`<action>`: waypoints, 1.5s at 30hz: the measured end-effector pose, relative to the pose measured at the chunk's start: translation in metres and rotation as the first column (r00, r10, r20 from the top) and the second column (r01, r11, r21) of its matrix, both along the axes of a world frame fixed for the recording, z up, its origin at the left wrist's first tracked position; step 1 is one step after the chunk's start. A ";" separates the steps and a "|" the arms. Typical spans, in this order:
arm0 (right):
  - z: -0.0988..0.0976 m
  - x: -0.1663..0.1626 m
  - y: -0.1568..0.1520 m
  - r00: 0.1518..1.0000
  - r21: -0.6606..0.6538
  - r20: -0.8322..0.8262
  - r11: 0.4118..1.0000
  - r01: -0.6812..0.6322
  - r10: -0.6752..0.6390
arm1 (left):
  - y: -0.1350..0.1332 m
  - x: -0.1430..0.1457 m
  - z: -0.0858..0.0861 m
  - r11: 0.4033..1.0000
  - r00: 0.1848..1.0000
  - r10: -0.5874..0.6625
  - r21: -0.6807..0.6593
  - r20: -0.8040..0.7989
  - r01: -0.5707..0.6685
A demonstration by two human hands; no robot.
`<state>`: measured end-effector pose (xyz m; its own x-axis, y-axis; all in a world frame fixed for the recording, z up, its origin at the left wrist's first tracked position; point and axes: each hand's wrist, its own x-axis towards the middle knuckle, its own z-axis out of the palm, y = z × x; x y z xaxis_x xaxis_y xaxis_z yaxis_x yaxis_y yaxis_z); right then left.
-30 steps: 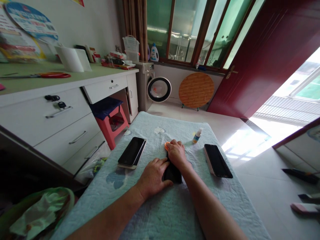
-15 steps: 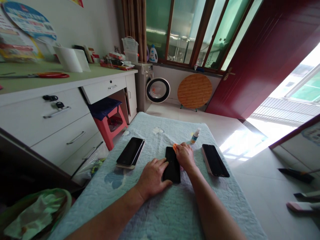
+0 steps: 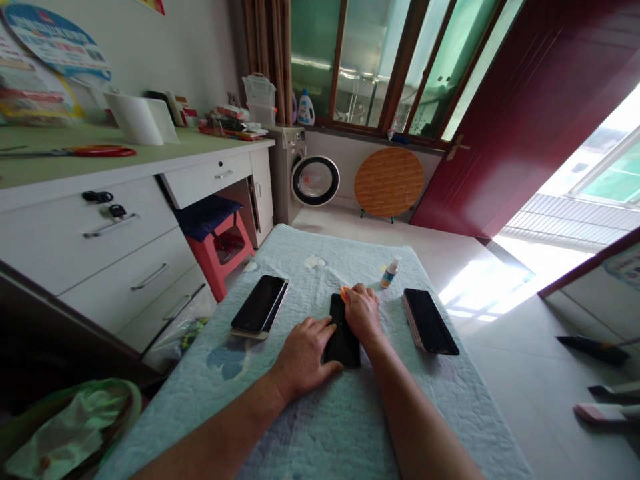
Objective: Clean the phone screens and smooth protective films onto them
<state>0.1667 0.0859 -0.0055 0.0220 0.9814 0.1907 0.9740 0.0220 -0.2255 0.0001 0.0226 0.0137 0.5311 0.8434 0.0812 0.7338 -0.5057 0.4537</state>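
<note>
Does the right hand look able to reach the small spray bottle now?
Probably yes: the right hand, holding an orange item, is near the spray bottle, with only cloth between them.

- Nowhere sharp enough for reading a word, brand or number.
- On the round blue-and-white panel [image 3: 56, 45] at upper left: printed in rows, too small and blurred to read.
- On the yellow-edged packet [image 3: 37, 103] just below: printed in a red band, likewise unreadable.
- On the red-and-yellow paper [image 3: 153, 5]: cut off at the top edge, impossible to read.
- On the blue-capped white bottle [image 3: 305, 110] near the window [image 3: 361, 73]: labelled in blue, too tiny to decipher.
- On the small spray bottle [image 3: 389, 275]: labelled in blue and yellow-orange, indistinct.
- On the pale-blue round patch [image 3: 623, 272] at far right: washed out, impossible to make out.
</note>
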 end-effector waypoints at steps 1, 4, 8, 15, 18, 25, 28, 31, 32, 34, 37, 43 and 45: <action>0.000 -0.002 0.001 1.000 -0.006 0.003 1.000 -0.022 0.022 | 0.000 0.000 -0.001 1.000 1.000 -0.003 0.001 0.005 0.003; 0.001 -0.009 0.002 0.996 -0.014 0.011 0.996 -0.093 0.093 | 0.001 -0.001 -0.001 1.000 0.999 -0.020 0.003 0.028 0.020; 0.005 -0.014 0.002 0.991 -0.023 -0.001 0.991 -0.133 0.133 | 0.000 -0.002 0.001 1.000 0.999 -0.025 -0.001 0.047 0.025; 0.009 -0.007 0.000 0.998 -0.020 0.012 0.998 -0.067 0.067 | -0.002 -0.001 0.001 1.000 0.999 -0.001 0.005 0.038 0.001; 0.009 0.000 -0.002 1.000 -0.001 0.009 1.000 0.003 -0.003 | -0.001 0.000 -0.001 1.000 1.000 0.006 0.017 0.024 -0.007; 0.011 0.011 -0.007 0.993 0.015 0.001 0.993 0.116 -0.116 | -0.002 0.000 -0.001 1.000 1.000 0.005 0.023 0.019 -0.006; 0.009 0.009 -0.006 0.994 0.027 0.009 0.994 0.107 -0.108 | -0.001 0.000 0.000 1.000 1.000 0.000 0.013 0.011 0.000; 0.007 0.003 -0.004 0.998 0.036 0.007 0.998 0.060 -0.060 | 0.000 0.000 -0.001 1.000 1.000 -0.005 0.011 0.013 0.004; 0.006 0.001 -0.003 0.999 0.031 0.004 0.999 0.037 -0.037 | 0.000 -0.001 -0.001 1.000 1.000 -0.007 0.012 0.017 0.006; 0.005 -0.004 -0.001 1.000 0.014 0.002 1.000 -0.011 0.011 | 0.000 -0.001 -0.002 1.000 1.000 -0.014 0.010 0.026 0.014; 0.005 -0.010 0.002 0.997 -0.012 -0.002 0.997 -0.072 0.071 | 0.000 -0.002 -0.001 1.000 0.999 -0.024 0.004 0.033 0.024; 0.005 -0.016 0.005 0.986 -0.032 -0.045 0.987 -0.160 0.159 | 0.000 -0.001 0.002 1.000 0.999 -0.029 -0.002 0.039 0.029; 0.003 -0.018 0.005 0.976 -0.018 -0.059 0.977 -0.212 0.210 | -0.001 -0.001 0.003 1.000 0.999 -0.029 -0.004 0.041 0.029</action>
